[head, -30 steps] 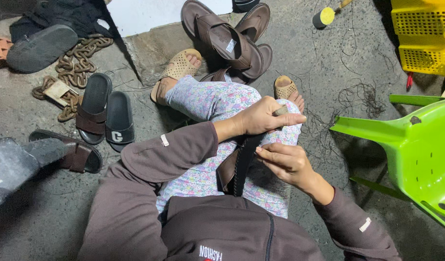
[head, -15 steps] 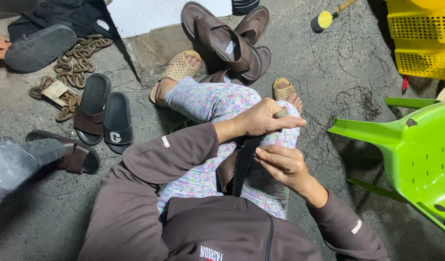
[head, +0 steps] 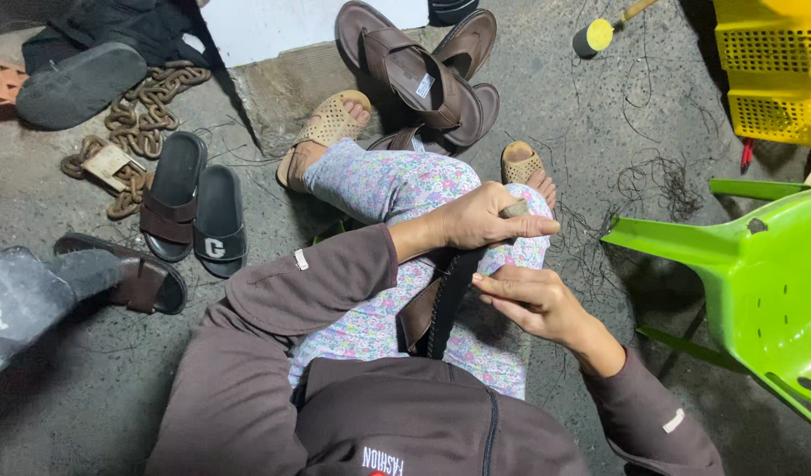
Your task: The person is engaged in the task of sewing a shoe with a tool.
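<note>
I sit on the floor with a brown sandal (head: 427,308) wedged upright between my knees, its dark sole edge facing me. My left hand (head: 480,216) is closed around a small tool handle (head: 514,210) at the sandal's top end. Just below it, my right hand (head: 533,300) presses its fingers against the sandal's edge. My legs wear floral trousers (head: 397,185) and tan perforated sandals (head: 331,123).
A pile of brown sandals (head: 423,70) lies ahead of my feet. Black slides (head: 194,207), a rusty chain (head: 141,110) and a dark shoe (head: 75,79) are on the left. A green plastic chair (head: 758,282) stands on the right, a yellow crate (head: 771,70) and a mallet (head: 599,31) beyond it.
Both hands stay on the sandal; the right hand has shifted slightly along its edge. The view has drifted a little.
</note>
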